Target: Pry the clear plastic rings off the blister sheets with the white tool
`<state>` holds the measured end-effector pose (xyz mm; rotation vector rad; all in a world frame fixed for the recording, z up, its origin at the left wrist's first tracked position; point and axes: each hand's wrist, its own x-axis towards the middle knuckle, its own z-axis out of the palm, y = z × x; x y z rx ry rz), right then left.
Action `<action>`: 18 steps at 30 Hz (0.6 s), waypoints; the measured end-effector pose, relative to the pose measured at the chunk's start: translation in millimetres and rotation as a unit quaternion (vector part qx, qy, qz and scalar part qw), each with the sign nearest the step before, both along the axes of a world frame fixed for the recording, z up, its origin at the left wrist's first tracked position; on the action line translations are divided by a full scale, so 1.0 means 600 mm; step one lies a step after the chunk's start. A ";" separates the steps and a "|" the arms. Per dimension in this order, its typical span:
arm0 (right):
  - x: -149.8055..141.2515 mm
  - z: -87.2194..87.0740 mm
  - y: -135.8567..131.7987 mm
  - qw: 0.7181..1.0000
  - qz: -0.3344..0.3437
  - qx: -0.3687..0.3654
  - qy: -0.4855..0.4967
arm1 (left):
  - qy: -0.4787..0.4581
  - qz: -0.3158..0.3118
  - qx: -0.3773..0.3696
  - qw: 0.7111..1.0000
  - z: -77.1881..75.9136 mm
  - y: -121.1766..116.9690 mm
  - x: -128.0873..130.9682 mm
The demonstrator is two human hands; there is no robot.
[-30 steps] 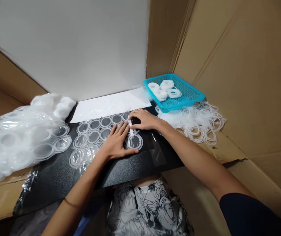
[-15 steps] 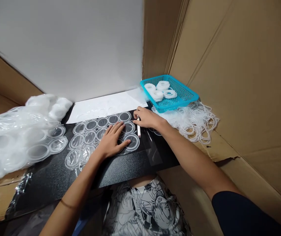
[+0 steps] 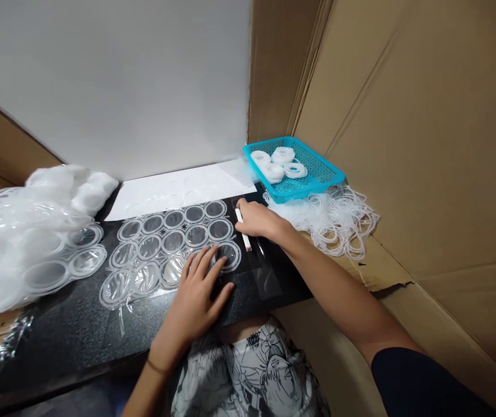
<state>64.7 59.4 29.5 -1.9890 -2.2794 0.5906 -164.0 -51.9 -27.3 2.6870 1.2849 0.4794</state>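
- Thumb and fingers of the right hand (image 3: 256, 219) bent, pinching white stick (image 3: 243, 233); grip partly hidden by the hand itself.
- Stick slants: upper end up by the index fingertip, lower end poking out below the thumb, toward the person. Dark tip at lower end, too small to tell.
- Left hand (image 3: 196, 292): palm down, fingers slightly spread, thumb out to the side. Fingertips over the near row of ring sheet (image 3: 173, 241), at its right end; how hard they press, cannot tell.
- Ring sheet: clear, joined rings in rows, flat, reaching left and away from the left fingertips. Right edge just left of the stick and right fingertips.
- Clear film strip (image 3: 268, 282) near, below the right fingers, right of the left thumb.
- Black work surface (image 3: 72, 318) under both hands, running far left of the fingers.
- White paper (image 3: 143, 194) beyond the ring sheet, ahead and left of the right fingertips.
- Blue basket (image 3: 312, 190) ahead and right of the right fingers; white ring bundles (image 3: 283, 155) inside.
- Loose white loops (image 3: 343, 229) right of the right fingers, tangled, by the basket's near side.
- Clear plastic pile (image 3: 43, 243) well apart, far left of the left fingers.
- Cardboard panel (image 3: 430, 139) farthest right of the fingers.
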 end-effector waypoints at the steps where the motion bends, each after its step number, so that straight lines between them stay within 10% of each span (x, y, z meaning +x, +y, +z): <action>1: -0.003 0.002 -0.002 1.000 -0.003 0.002 -0.007 | -0.016 0.013 -0.003 1.000 -0.003 -0.016 0.006; 11: -0.013 -0.003 -0.012 0.999 0.029 0.019 -0.040 | -0.081 0.061 -0.022 0.995 -0.006 -0.034 0.011; 18: 0.008 -0.022 0.016 0.980 0.108 0.048 0.161 | -0.112 0.067 -0.022 0.991 -0.009 -0.037 0.006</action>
